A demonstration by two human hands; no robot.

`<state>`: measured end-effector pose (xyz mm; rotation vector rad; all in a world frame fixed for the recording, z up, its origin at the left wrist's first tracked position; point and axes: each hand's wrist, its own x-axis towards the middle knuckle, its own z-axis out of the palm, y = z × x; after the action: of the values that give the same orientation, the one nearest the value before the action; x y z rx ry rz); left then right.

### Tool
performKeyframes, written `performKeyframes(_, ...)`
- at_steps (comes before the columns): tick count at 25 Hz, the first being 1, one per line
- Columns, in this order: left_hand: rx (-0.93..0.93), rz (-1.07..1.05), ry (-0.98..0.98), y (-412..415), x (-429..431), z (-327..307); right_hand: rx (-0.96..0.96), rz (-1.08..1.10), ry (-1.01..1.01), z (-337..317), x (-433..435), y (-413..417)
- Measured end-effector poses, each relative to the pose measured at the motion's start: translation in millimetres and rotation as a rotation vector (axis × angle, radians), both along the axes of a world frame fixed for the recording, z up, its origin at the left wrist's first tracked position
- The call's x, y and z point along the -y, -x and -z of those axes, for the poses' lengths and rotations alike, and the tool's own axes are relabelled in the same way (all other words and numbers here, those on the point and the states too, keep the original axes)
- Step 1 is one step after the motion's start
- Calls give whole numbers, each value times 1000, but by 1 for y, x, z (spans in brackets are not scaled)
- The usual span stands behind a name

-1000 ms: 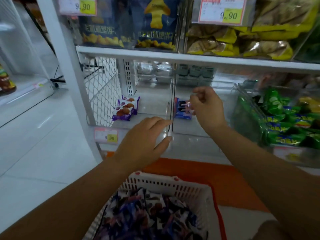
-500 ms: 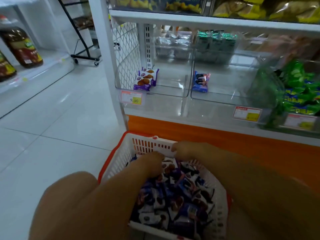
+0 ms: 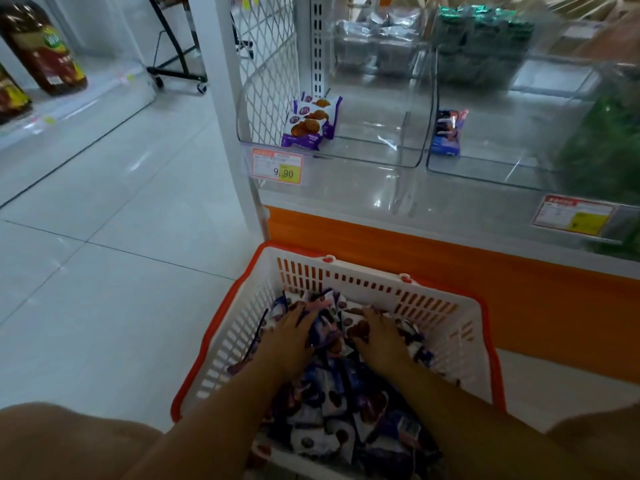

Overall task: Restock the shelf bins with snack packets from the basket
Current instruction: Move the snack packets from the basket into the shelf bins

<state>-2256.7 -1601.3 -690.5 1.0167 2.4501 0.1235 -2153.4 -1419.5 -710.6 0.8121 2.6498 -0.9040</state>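
A white basket with an orange rim (image 3: 367,275) stands on the floor in front of the shelf, full of purple, blue and white snack packets (image 3: 332,403). Both my hands are down in the pile. My left hand (image 3: 291,337) lies with spread fingers on the packets. The fingers of my right hand (image 3: 379,336) curl over a packet near the far wall. Above, the clear left bin (image 3: 367,150) holds a few purple cookie packets (image 3: 306,124) in its left corner. The clear bin beside it (image 3: 502,164) holds one blue packet (image 3: 446,133).
An orange shelf base (image 3: 450,258) runs behind the basket. Price tags (image 3: 277,166) hang below the bins. Green packets (image 3: 602,157) fill the bin at far right. Bottles (image 3: 41,46) stand on a low shelf at left, and a wheeled black rack (image 3: 176,64) stands on the tiled floor.
My hands left the shelf bins, where the right one set down the blue packet, and dropped into the basket. My view tilted down and drew closer to the basket.
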Motion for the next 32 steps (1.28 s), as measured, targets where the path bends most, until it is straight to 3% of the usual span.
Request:
performKeyframes(3,-31,0,-15,-7,4,4,-110,182,87,-1,4,4)
performKeyframes(5,-47,-28,-62,-9,4,2,-129,374,347,-17,-4,12)
performKeyframes(8,-57,-130,-337,-13,-7,-23,-211,598,742,-52,-15,18)
performKeyframes(9,67,-231,-455,-15,-14,-37,-248,623,855,-66,-15,17)
performKeyframes(12,671,-528,-725,-16,-29,-69,-364,587,1091,-102,-8,6)
performKeyframes(14,825,-578,-815,-15,-30,-79,-409,547,1146,-119,-4,-1)
performKeyframes(20,883,-640,-985,-25,-20,-125,-497,493,1126,-149,7,-16)
performKeyframes(24,824,-604,-979,-16,-9,-159,-527,502,1065,-173,18,-11)
performKeyframes(26,743,-574,-989,-8,-4,-183,-526,444,982,-197,24,-3)
performKeyframes(29,593,-492,-1047,13,0,-230,-556,297,647,-246,27,17)
performKeyframes(32,212,-381,-1027,43,1,-268,-708,248,549,-292,16,55)
